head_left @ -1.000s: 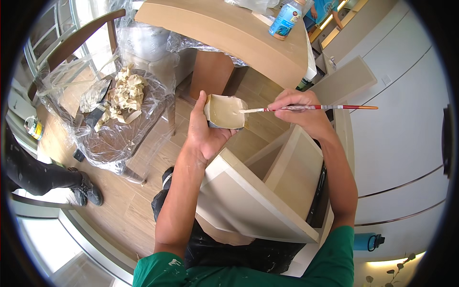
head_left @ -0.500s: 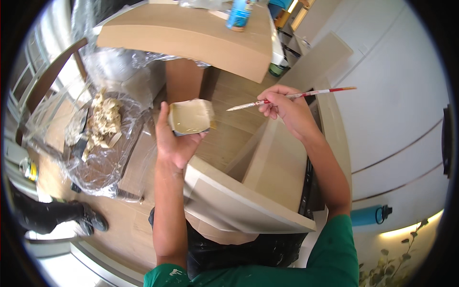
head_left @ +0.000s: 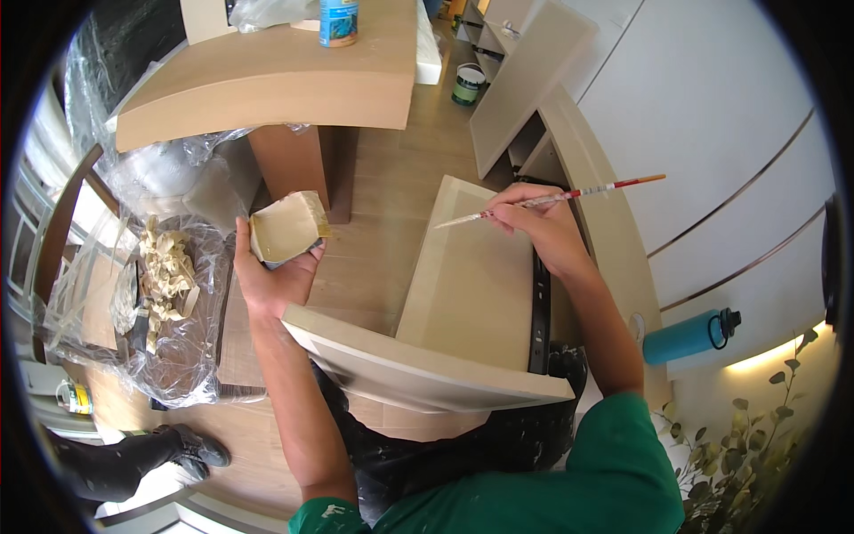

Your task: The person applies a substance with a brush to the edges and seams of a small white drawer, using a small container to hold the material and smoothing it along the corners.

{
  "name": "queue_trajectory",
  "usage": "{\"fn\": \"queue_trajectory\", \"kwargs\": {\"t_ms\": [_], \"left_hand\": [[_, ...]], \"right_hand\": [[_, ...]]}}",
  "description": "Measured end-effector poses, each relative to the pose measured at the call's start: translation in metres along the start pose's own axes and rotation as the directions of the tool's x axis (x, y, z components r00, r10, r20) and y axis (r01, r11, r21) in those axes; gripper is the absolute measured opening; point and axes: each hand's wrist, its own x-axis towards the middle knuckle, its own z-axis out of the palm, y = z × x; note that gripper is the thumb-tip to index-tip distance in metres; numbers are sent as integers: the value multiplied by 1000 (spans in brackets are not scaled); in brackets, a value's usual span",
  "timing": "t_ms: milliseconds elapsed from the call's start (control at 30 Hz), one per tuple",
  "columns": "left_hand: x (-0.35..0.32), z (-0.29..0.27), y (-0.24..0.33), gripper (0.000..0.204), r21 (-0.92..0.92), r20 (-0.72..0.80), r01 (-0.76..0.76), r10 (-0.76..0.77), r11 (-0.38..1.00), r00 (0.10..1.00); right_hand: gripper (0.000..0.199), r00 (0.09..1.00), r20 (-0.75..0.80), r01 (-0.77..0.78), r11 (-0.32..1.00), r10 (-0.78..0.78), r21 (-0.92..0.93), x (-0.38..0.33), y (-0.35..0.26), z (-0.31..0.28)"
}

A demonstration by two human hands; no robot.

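My left hand is closed around a small square tub with cream paint inside. The tub tilts a little and stays left of the pulled-out drawer. In my right hand a thin paintbrush with a red and white handle is pinched near its middle. Its pale bristle tip points left, above the far part of the cream drawer, and I cannot tell that it touches anything. The drawer's front panel stands across in front of my body, below my forearms.
A cardboard-covered table at the back carries a blue can. Plastic wrap and crumpled masking tape cover a chair at left. Someone's shoe is at lower left. A blue bottle is at right; a paint bucket stands farther back.
The view has shifted, so the table and tub appear farther left. The tub is tilted more. The brush tip, earlier over the floor beside the drawer, is now over the drawer.
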Motion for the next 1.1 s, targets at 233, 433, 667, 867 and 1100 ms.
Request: {"fn": "queue_trajectory", "kwargs": {"t_ms": [233, 433, 667, 867, 1100], "left_hand": [[-3, 18, -4, 54, 70, -134, -49, 58, 996, 989], [-4, 14, -5, 50, 62, -115, -46, 53, 997, 992], [-4, 20, -6, 53, 76, -159, -56, 67, 996, 985], [-1, 8, -2, 50, 21, -57, -20, 21, 1000, 998], [-3, 15, -4, 54, 47, -114, -36, 41, 998, 993]], "right_hand": [[13, 1000, 24, 1, 999, -1, -36, -2, 10, -2], [13, 998, 57, -11, 998, 15, -67, -2, 5, 3], [13, 997, 70, 42, 992, -34, -117, 3, 12, 0], [11, 999, -15, 41, 964, -47, -263, 12, 15, -4], [10, 987, 127, 135, 940, -99, -314, 6, 2, 1]]}}
